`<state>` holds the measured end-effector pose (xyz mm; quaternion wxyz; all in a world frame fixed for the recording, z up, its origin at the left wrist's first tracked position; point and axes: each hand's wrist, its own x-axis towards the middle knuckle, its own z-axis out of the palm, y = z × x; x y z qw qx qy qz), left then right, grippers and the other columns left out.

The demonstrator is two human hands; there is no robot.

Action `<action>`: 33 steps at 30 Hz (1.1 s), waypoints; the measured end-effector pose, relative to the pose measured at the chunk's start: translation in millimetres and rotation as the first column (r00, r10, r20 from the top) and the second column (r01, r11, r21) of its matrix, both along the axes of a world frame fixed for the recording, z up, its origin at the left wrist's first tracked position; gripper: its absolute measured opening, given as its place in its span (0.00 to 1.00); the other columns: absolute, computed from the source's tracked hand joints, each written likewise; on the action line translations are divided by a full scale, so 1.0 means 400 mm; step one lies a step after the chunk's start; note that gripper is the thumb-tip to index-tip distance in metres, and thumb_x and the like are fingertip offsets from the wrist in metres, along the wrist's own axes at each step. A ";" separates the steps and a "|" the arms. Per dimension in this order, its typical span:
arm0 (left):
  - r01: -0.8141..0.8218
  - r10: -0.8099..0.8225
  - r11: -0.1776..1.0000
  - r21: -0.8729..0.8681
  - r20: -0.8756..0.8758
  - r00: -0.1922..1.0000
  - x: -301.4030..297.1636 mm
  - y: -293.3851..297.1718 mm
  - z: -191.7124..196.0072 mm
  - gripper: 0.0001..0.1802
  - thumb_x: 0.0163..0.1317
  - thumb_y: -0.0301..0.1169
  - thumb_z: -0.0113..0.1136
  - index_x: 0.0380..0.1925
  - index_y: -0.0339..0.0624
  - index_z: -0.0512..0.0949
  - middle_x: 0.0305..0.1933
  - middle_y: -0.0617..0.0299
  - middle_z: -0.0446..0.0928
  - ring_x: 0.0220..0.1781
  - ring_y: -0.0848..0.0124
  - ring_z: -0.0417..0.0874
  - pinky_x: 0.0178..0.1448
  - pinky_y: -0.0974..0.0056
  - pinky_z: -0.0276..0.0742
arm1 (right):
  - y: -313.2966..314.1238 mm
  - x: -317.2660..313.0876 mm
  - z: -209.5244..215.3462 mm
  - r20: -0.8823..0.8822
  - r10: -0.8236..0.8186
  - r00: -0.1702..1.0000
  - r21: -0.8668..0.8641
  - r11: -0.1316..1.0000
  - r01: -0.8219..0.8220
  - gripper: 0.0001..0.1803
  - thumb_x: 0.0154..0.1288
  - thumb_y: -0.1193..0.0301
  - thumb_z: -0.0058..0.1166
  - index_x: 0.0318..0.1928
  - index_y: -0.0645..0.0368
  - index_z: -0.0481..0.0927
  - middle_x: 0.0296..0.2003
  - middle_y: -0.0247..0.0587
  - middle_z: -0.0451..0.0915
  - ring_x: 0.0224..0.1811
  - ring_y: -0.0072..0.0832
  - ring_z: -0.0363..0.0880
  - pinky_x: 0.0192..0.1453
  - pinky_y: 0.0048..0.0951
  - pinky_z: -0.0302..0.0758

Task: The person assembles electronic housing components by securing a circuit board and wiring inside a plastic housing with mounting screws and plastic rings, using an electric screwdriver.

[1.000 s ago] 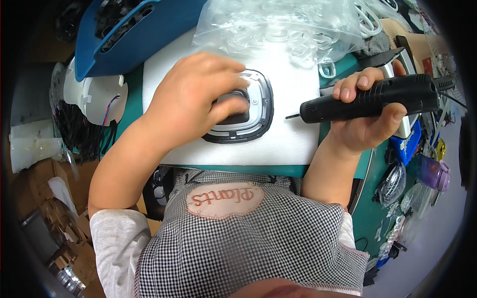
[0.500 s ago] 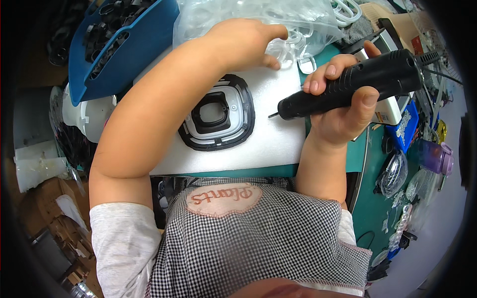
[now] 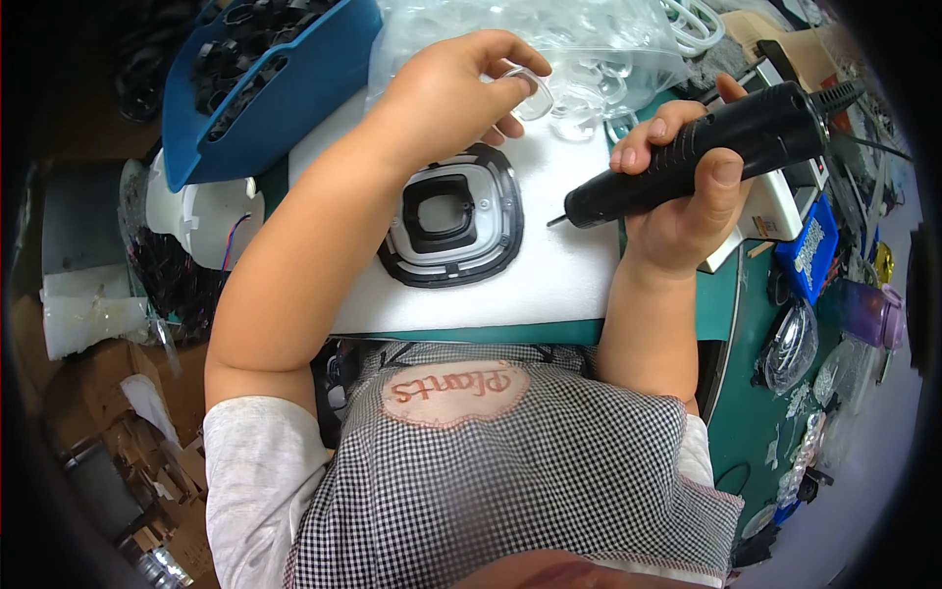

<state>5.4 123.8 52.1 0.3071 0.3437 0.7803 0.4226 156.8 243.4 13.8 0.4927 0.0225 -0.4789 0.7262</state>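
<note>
Under everything, reading the clock from its middle, a white foam mat (image 3: 554, 280): could creep under a sideways push, being light and apparently unfixed. At one o'clock, a clear bag (image 3: 589, 34) heaped with clear pieces, some lying near its lower edge: could shed more onto the mat from a brush of the left fingers. At ten o'clock, a blue bin (image 3: 285, 98) of black parts, apart from the left forearm: could spill from a wide elbow swing. Between two and three o'clock, a black power driver (image 3: 677, 172) in the right hand (image 3: 692, 191), with fingers and thumb curled partway around the barrel: could roll or dip from a loosened hold. At the clock's centre, a black-and-white frame (image 3: 473, 221), flat with no hand on it: could slide from a knock. At twelve o'clock, the left hand (image 3: 446, 93), pinching a clear rounded piece (image 3: 533, 96) between thumb and fingers: could drop it, from so small and smooth an edge. Cannot tell about contact with the bag. Smallest, at three o'clock, a bare driver bit (image 3: 557, 222) pointing frameward: could scratch plastic or prick fingers, from careless closing of both hands.
</note>
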 end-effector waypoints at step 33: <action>-0.069 0.149 0.989 0.132 -0.883 0.444 0.107 -0.251 -0.126 0.08 0.46 0.35 0.72 0.23 0.49 0.80 0.28 0.68 0.77 0.43 0.64 0.77 0.47 0.56 0.67 | 0.011 0.001 -0.014 0.109 -0.040 0.993 0.132 0.991 0.025 0.36 0.65 0.47 0.56 0.60 0.61 0.64 0.31 0.45 0.77 0.24 0.28 0.79 0.31 0.31 0.81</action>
